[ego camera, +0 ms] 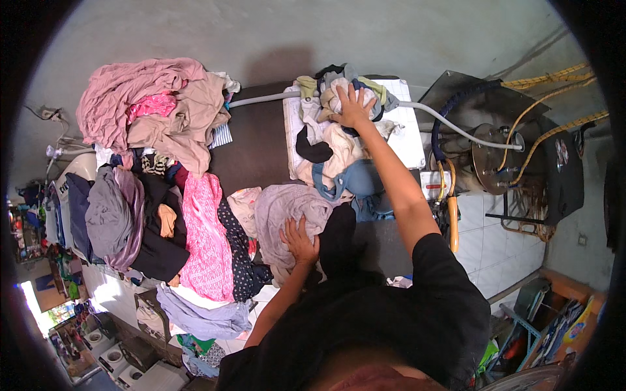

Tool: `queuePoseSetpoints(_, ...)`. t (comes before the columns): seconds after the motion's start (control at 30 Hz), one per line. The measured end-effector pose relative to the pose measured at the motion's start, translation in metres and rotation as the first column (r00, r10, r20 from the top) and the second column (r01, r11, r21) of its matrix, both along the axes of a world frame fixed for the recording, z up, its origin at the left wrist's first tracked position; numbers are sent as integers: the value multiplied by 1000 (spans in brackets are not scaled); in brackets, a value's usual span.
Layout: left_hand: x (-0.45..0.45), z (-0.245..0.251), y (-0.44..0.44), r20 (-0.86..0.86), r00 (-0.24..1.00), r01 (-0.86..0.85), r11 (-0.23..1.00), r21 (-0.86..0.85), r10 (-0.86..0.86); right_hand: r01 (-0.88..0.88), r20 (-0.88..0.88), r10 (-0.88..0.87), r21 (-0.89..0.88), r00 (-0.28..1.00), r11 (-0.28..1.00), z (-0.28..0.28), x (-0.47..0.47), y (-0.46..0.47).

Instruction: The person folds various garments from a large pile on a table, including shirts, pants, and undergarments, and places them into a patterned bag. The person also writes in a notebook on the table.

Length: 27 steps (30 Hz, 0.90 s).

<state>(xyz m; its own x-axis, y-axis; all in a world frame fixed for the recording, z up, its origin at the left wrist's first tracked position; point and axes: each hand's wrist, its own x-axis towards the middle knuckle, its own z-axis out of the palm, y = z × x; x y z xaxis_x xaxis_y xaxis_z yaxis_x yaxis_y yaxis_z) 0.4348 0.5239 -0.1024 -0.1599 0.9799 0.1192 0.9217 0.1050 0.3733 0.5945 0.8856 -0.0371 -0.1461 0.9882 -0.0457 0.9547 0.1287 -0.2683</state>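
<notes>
My right hand lies with its fingers spread on a small heap of clothes, over a pale pinkish piece. Lime-green and grey pieces lie around it. Nearer to me, my left hand rests on a bunched pale lilac-grey cloth, fingers on top and thumb apart. Between the hands are a cream garment, a black piece and a blue bra. The right-hand heap sits on a white board-like surface with faint lines.
A large pile with a pink cloth and a beige one stands at left. A pink patterned garment hangs nearer. A grey hose runs right towards a round metal plate with yellow hoses. An orange-yellow handle hangs at right.
</notes>
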Motion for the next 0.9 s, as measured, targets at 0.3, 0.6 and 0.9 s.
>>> queuePoseSetpoints(0.3, -2, -3, 1, -23, 1000, 12, 999, -42, -13, -386, 70, 381, 66, 922, 920, 10, -68, -93)
queuePoseSetpoints(0.6, -1, -3, 2, -42, 999, 12, 1000, 1, -12, -76, -606, 196, 218, 771, 973, 2, -68, -31)
queuePoseSetpoints(0.9, 2, 2, 3, -57, 998, -10, 994, -109, 4, -45, -100, 79, 302, 992, 952, -28, -20, 24)
